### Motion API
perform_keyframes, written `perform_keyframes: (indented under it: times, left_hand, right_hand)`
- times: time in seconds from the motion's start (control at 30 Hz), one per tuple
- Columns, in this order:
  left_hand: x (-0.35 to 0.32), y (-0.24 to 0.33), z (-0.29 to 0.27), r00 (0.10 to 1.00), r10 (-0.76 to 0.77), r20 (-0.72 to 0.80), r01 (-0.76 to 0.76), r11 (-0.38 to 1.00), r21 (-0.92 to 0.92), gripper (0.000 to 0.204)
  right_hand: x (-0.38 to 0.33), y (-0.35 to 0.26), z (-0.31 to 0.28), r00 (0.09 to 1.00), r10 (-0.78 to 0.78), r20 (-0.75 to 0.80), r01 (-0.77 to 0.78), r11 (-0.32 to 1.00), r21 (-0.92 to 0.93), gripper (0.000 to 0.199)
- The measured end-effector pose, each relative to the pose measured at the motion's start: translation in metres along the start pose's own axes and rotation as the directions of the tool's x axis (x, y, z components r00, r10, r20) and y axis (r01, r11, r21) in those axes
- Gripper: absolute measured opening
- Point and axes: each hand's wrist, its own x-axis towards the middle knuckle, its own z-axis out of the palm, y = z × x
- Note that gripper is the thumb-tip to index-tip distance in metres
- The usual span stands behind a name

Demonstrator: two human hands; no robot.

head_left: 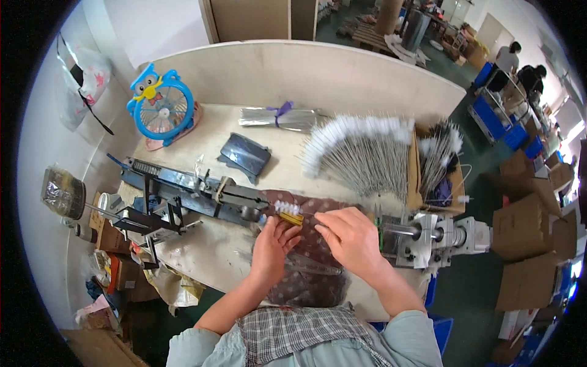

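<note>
As viewed from left to right, a blue fan (163, 114) with an animal-shaped top stands at the far left of the table (211, 254). A long dark metal fixture (238, 194) lies slantwise in front of it, ending near the left hand. Behind the fixture rests a dark, shiny pouch (246, 153).

The left hand (274, 244) has its fingers curled, closed about the lower side of a yellow block (291, 218). Just beyond the block is a small white-bristled brush (287, 208), above a brown dotted cloth (312, 289); whether the left fingers also touch the brush cannot be told. The right hand (351, 235) pinches the brush's thin wire stem between thumb and fingertips.

Beyond the right hand, many white-tipped brushes (367, 153) lie fanned out beside a cardboard box (415, 171). At the right edge sits a metal spindle unit (422, 240).
</note>
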Motion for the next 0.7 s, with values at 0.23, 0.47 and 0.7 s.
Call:
perform_keyframes:
  times: [0.23, 0.47, 0.7]
  left_hand:
    - [-0.022, 0.013, -0.083, 0.967, 0.099, -0.235, -0.065, 0.987, 0.149, 0.043]
    - [-0.043, 0.047, -0.321, 0.617, 0.074, -0.783, -0.502, 0.804, -0.319, 0.032]
    - [-0.060, 0.092, -0.370, 0.420, 0.271, -0.866, -0.610, 0.791, -0.048, 0.027]
  right_hand:
    - [-0.077, 0.020, 0.000, 0.946, 0.222, 0.236, -0.239, 0.970, 0.048, 0.017]
    - [-0.111, 0.028, 0.030, 0.733, 0.365, 0.574, -0.329, 0.929, -0.171, 0.017]
    - [-0.080, 0.025, 0.004, 0.725, 0.436, 0.533, -0.354, 0.900, -0.254, 0.014]
